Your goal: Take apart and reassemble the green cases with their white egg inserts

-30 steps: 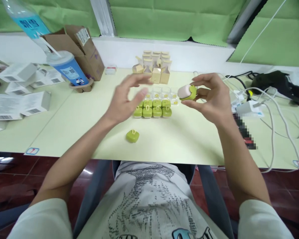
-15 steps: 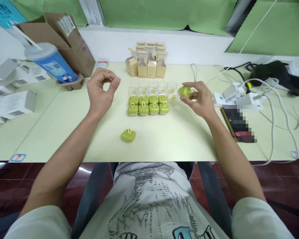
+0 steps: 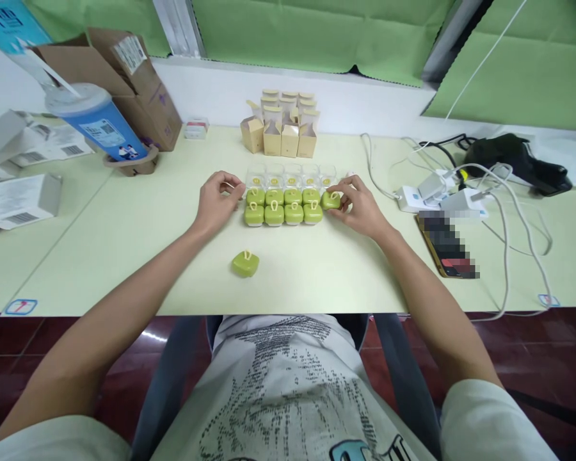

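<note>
Several small green cases (image 3: 283, 206) with yellow loops stand in two rows on the pale table (image 3: 148, 243). My right hand (image 3: 361, 206) is closed on one more green case (image 3: 331, 200), set down at the right end of the back row. My left hand (image 3: 218, 200) rests curled at the left end of the rows, its fingertips touching the nearest case. A single green case (image 3: 245, 263) lies apart near the front edge. Behind the rows stand clear plastic boxes (image 3: 292, 175) and small tan cartons (image 3: 283, 131).
A blue cup (image 3: 97, 125) in a holder and an open cardboard box (image 3: 125, 70) stand at the back left, with white printed cartons (image 3: 24, 200) beside them. At the right lie a phone (image 3: 445, 244), a power strip with white cables (image 3: 461, 192) and a black device (image 3: 513, 160).
My right hand has come down and left, bringing its green case from the air to the right end of the rows. My left hand has dropped from mid-air to the left end.
</note>
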Available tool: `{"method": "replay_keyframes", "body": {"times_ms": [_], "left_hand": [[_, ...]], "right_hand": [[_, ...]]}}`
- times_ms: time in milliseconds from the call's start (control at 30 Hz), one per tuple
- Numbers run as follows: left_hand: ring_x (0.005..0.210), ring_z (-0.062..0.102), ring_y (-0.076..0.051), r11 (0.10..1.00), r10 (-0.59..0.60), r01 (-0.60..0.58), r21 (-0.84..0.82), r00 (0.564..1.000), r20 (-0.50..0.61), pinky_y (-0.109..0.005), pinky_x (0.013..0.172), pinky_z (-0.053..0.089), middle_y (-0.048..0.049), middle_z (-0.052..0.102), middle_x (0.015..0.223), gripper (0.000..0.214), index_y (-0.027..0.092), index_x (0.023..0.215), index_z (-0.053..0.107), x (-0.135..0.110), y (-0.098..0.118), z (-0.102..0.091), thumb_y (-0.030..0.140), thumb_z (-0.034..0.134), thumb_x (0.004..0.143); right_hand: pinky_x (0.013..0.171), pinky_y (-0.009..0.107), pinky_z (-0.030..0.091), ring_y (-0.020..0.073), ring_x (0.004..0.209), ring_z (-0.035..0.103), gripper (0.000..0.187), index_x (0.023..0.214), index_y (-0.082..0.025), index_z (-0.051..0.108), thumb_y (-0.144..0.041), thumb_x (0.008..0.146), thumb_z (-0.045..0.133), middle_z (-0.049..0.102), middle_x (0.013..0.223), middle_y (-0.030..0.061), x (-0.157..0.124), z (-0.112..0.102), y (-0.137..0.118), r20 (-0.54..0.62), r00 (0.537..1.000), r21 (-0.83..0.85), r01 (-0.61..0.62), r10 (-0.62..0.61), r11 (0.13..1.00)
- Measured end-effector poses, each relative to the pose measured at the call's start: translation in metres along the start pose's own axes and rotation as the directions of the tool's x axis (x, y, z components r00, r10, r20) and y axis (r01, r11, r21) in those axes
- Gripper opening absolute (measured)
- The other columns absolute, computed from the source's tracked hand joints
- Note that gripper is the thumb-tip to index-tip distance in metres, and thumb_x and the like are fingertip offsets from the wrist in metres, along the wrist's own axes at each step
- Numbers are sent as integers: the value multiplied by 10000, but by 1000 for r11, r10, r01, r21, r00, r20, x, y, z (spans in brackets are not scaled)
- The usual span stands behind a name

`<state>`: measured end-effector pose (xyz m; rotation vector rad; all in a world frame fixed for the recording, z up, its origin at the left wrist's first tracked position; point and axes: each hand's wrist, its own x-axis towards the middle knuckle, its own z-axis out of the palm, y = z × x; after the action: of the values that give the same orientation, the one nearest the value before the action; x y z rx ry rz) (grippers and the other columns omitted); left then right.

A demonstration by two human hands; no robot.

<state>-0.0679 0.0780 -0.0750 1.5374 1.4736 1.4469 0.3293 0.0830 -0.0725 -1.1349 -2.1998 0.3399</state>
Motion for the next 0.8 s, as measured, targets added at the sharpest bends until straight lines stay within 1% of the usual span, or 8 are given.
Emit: {"method": "replay_keyframes", "body": {"times_ms": [133, 267, 367, 467, 533, 667, 733, 800], "left_hand": [[846, 724, -172, 1000, 0, 0, -8, 1000, 30, -199, 511, 573, -47, 753, 1030, 111, 222, 913, 717, -5, 3, 4, 239, 815, 863], [860, 716, -175, 999, 19, -17, -29, 999, 45, -197, 534, 584, -44, 758, 1022, 156, 226, 931, 715, -6, 2, 5, 256, 836, 838], [870, 708, -177, 1000, 24, -24, -20, 999, 44, -196, 540, 585, -47, 753, 1025, 174, 227, 943, 713, -5, -1, 5, 277, 841, 836], [873, 697, -175, 1000, 27, -27, -5, 999, 45, -195, 538, 587, -52, 748, 1053, 177, 227, 952, 715, -5, -3, 5, 290, 834, 837], [874, 694, -176, 1000, 30, -31, 4, 998, 51, -197, 535, 592, -56, 746, 1062, 175, 228, 955, 716, -5, -3, 5, 294, 830, 840], [871, 700, -173, 999, 46, -46, 11, 997, 65, -193, 529, 595, -60, 745, 1074, 166, 226, 967, 712, -5, -4, 4, 298, 822, 866], [865, 711, -169, 999, 46, -47, 17, 997, 62, -190, 524, 591, -62, 738, 1085, 158, 225, 968, 702, -4, -5, 3, 304, 814, 891], [852, 718, -164, 999, 38, -40, 22, 998, 58, -191, 523, 586, -60, 731, 1089, 159, 226, 971, 686, -3, -6, 3, 311, 809, 917]], "right_hand": [[938, 584, 724, 221, 754, 724, 494, 1397, -231, 784, -320, 913, 819, 638, 1386, 152, 2, 3, 4, 10, 1000, -6, -16, 16, 1000], [955, 613, 722, 234, 764, 739, 512, 1430, -228, 792, -310, 925, 808, 643, 1399, 159, 4, 4, 4, 12, 1000, -9, -11, 11, 1000], [954, 608, 725, 241, 781, 748, 526, 1449, -224, 790, -324, 932, 800, 645, 1398, 162, 4, 5, 4, 11, 1000, -2, -7, 8, 1000], [950, 597, 731, 263, 830, 763, 584, 1511, -226, 757, -364, 945, 797, 647, 1394, 166, 4, 5, 5, 11, 1000, 13, -15, 15, 1000], [943, 606, 735, 283, 865, 772, 628, 1563, -239, 724, -437, 972, 797, 648, 1403, 171, 4, 5, 4, 13, 1000, 23, -17, 17, 1000], [875, 591, 747, 287, 864, 777, 768, 1624, -255, 677, -679, 995, 799, 637, 1450, 189, 2, 3, 2, 15, 1000, 46, -26, 26, 999], [858, 569, 749, 269, 832, 770, 830, 1623, -259, 680, -800, 999, 757, 646, 1447, 191, 2, 0, 2, -17, 999, 39, -45, 46, 998], [855, 547, 749, 259, 809, 762, 853, 1578, -261, 712, -896, 1008, 677, 676, 1399, 185, 3, -4, 2, -85, 994, 24, -71, 73, 997]]}}
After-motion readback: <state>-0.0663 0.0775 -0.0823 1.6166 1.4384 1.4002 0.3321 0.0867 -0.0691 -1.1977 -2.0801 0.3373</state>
